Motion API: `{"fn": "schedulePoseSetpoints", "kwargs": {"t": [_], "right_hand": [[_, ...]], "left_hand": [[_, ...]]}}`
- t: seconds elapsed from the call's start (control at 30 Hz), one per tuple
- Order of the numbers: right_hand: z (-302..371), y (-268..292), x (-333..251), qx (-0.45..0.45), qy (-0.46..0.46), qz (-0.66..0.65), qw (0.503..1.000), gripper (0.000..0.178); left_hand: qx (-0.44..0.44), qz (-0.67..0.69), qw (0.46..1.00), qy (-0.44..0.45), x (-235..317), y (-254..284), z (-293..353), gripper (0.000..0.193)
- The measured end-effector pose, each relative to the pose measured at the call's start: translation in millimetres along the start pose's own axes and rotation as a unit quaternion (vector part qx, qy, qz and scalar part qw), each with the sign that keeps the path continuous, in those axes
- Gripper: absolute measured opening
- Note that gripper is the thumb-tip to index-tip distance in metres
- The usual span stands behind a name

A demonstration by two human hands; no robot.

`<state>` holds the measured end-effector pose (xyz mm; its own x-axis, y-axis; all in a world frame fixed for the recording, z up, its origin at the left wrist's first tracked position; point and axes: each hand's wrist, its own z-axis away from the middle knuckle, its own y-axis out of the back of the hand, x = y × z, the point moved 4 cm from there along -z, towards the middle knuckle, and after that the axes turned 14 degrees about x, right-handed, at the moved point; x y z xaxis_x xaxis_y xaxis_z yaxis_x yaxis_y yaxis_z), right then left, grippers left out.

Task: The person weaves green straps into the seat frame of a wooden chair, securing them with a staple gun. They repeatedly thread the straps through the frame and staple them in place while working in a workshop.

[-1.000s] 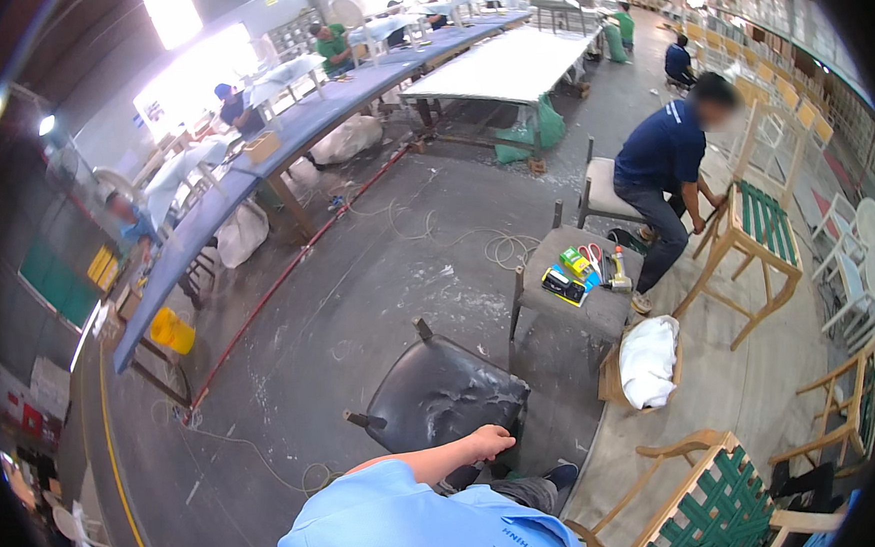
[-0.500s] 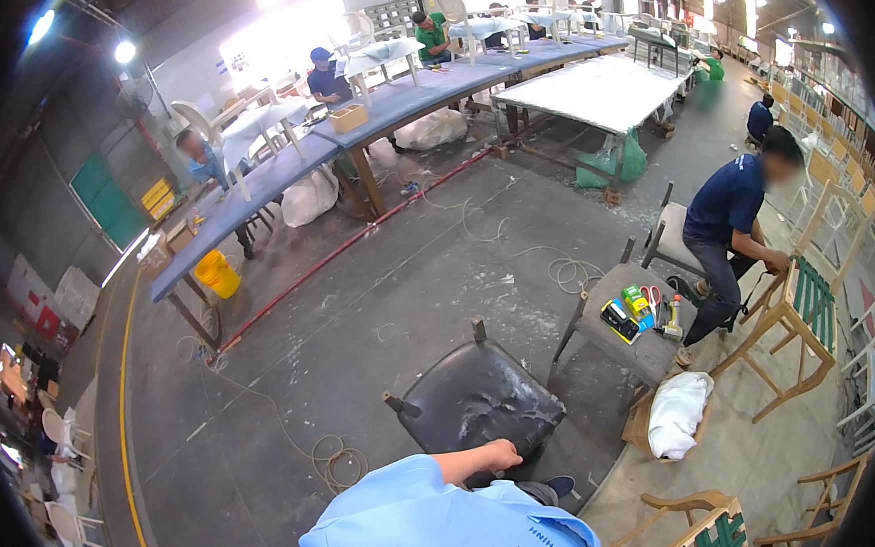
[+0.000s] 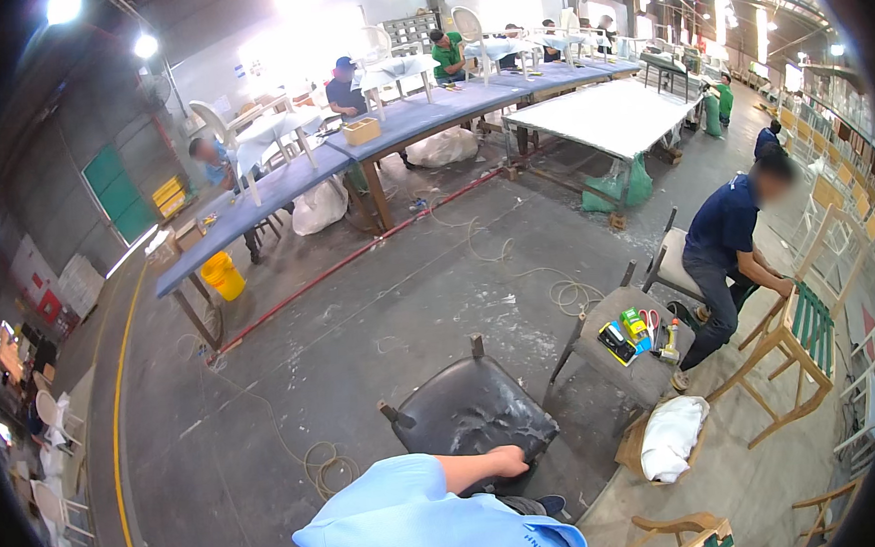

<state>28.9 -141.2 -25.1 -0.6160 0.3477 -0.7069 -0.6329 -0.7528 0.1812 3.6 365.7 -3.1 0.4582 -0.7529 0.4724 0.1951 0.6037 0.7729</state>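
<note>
A black padded chair seat lies in front of me on the grey floor. Two short dark legs stick up at its far and left corners, and its surface is creased and dusted with white. My left hand reaches across from the light blue sleeve to the near right edge of this seat. Its fingers are curled closed there, and the fingertips are partly hidden. My right hand is out of view. Just beyond my arm, a dark shoe shows beside the seat.
To the right, a grey upholstered chair carries scissors, small boxes and a tool. A box with white cloth stands below it. A seated co-worker handles a wooden chair frame. Hoses lie on the floor; blue worktables stand behind.
The whole view has shifted slightly. My left hand stays at the seat's near right edge, having moved a little along it. The co-worker still bends over the chair frame.
</note>
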Motion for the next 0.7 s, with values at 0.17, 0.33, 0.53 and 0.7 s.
{"fn": "schedulePoseSetpoints", "kwargs": {"t": [0.17, 0.33, 0.53, 0.7], "right_hand": [[-2.7, -5.8, 4.4, -0.014, 0.001, 0.011, 1.0, 0.032], [-13.6, 10.7, 4.2, -0.004, 0.004, -0.01, 1.0, 0.032], [-22.8, 30.1, 11.0, 0.009, -0.016, -0.035, 0.999, 0.031], [-31.9, 71.6, 18.5, 0.057, -0.022, -0.072, 0.996, 0.031]], "left_hand": [[-0.086, -0.028, 0.985, -0.149, 93.4, -55.7, -3.7, 0.052], [-0.2, -0.11, 0.875, -0.426, 226.9, -108.6, 36.1, 0.057], [-0.172, -0.143, 0.677, -0.701, 310.6, -185.7, 81.2, 0.078], [-0.077, 0.045, 0.47, -0.878, 362.8, -217.4, 102.8, 0.077]]}}
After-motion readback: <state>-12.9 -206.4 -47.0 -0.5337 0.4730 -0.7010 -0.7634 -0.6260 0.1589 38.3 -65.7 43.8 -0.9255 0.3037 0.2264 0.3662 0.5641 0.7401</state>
